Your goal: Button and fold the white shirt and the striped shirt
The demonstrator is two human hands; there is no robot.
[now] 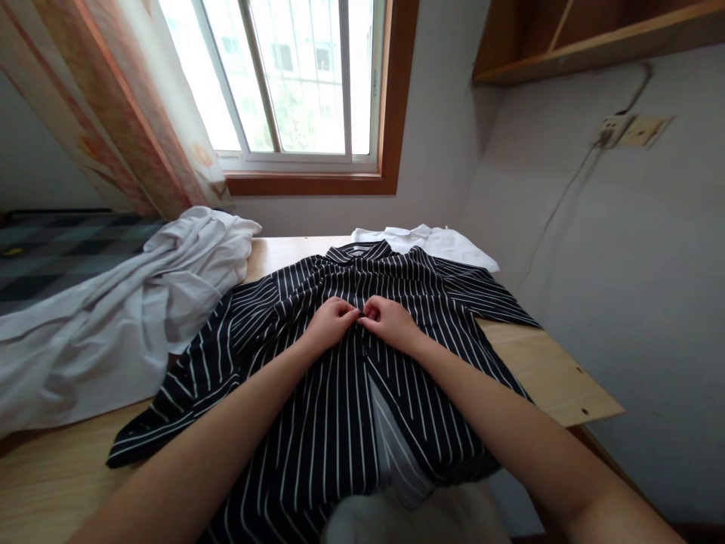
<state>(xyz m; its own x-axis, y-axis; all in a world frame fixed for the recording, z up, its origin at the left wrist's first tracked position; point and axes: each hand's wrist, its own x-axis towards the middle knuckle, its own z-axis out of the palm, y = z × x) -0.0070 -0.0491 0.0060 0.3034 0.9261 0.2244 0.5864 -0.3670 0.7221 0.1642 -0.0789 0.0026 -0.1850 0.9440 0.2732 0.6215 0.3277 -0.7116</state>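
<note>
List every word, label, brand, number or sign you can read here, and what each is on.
No text can be read.
Striped shirt: none legible.
Yellow mark on the checked fabric: too small and blurred to tell whether it is lettering.
Wall socket plate: no legible marking.

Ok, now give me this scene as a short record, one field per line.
Garment: black long-sleeved shirt with thin white stripes, spread out, collar away from the person
Left hand: pinching the shirt's front edge
Right hand: pinching there too, fingertips close to the left hand's
Front opening: parted below the hands, paler inside showing; buttons too small to make out
Surface: pale wooden tabletop
Left side: crumpled greyish-white cloth
Beyond collar: flat white cloth
Backdrop: brown-framed glass window
</note>
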